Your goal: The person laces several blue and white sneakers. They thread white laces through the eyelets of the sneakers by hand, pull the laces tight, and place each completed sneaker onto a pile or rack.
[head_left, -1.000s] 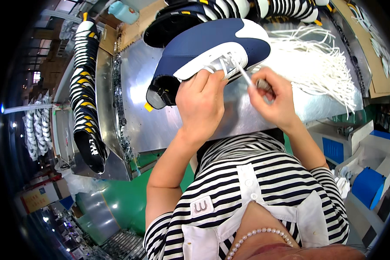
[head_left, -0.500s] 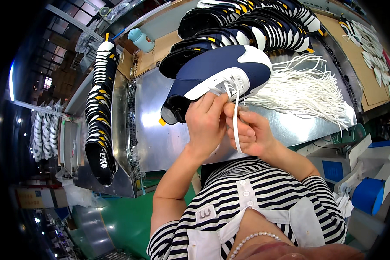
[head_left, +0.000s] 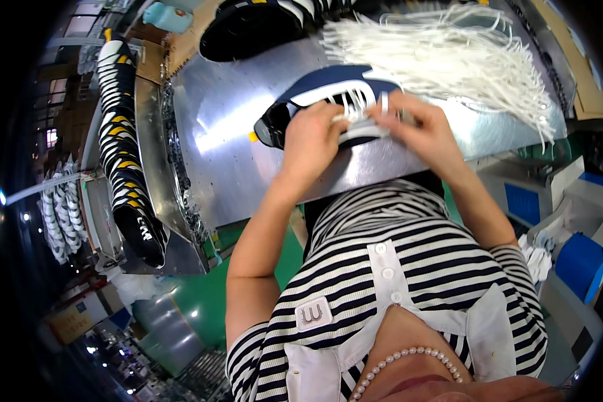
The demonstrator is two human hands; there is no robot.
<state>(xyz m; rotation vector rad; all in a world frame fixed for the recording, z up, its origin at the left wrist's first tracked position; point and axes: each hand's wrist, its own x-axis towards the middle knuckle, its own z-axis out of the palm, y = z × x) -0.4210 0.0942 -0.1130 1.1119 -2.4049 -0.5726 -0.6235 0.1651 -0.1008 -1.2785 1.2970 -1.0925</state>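
A navy and white shoe upper (head_left: 325, 84) lies on its side low over the metal tabletop, its dark opening toward the left. White shoelace (head_left: 355, 100) zigzags across its eyelets. My left hand (head_left: 311, 137) is closed on the near edge of the upper, beside the eyelet rows. At the toe end, my right hand (head_left: 422, 130) pinches a white lace; its fingertips are somewhat smeared by motion. The upper's near side is partly hidden behind both hands.
A thick heap of loose white laces (head_left: 442, 60) covers the far right of the metal table (head_left: 228, 181). Nested shoe uppers (head_left: 251, 30) stand along the far edge. Another long nested row (head_left: 120, 127) sits in a side channel at left. A light blue bottle (head_left: 167, 18) stands far left.
The shoe upper has come down closer to the table and tipped, so its eyelets and lacing face up more. My right hand has moved rightward, toward the toe. The view has shifted too.
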